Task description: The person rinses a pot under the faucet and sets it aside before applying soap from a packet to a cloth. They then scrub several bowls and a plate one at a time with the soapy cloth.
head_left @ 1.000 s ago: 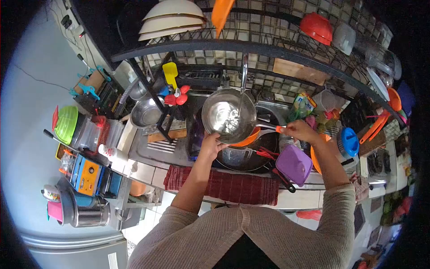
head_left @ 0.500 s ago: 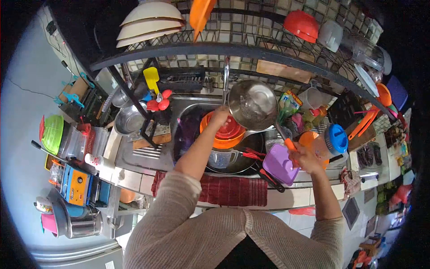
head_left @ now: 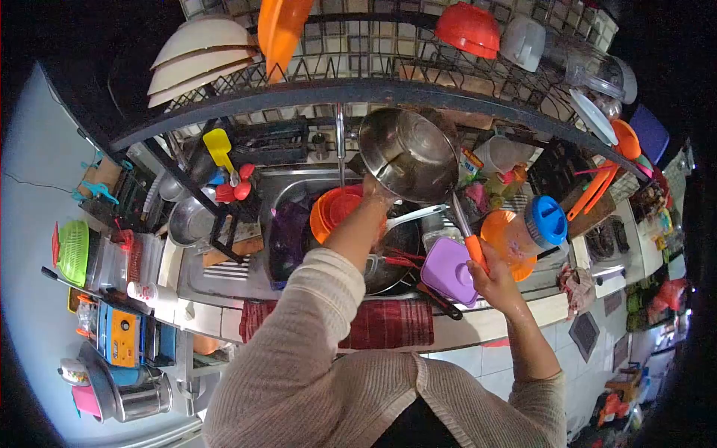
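Observation:
A steel saucepan (head_left: 409, 155) is tilted above the right part of the sink, its round inner surface facing me. My right hand (head_left: 493, 284) is wrapped round its orange handle grip. My left hand (head_left: 379, 190) is at the pan's lower left edge, its fingers mostly hidden by the pan. Under my left forearm, red and orange bowls (head_left: 328, 212) sit in the sink below the tap (head_left: 340, 142). A purple container (head_left: 449, 273) lies beside my right hand, near a blue-lidded jug (head_left: 547, 222).
A black rack (head_left: 388, 91) spans overhead with pale bowls (head_left: 203, 52) and a red bowl (head_left: 469, 31). A dark red towel (head_left: 388, 324) hangs over the counter's front edge. An orange stove (head_left: 123, 325) stands at the left.
The view has shifted to the right. The saucepan has tilted and no longer lies beside the tap's stream; my left hand has moved right to its lower edge.

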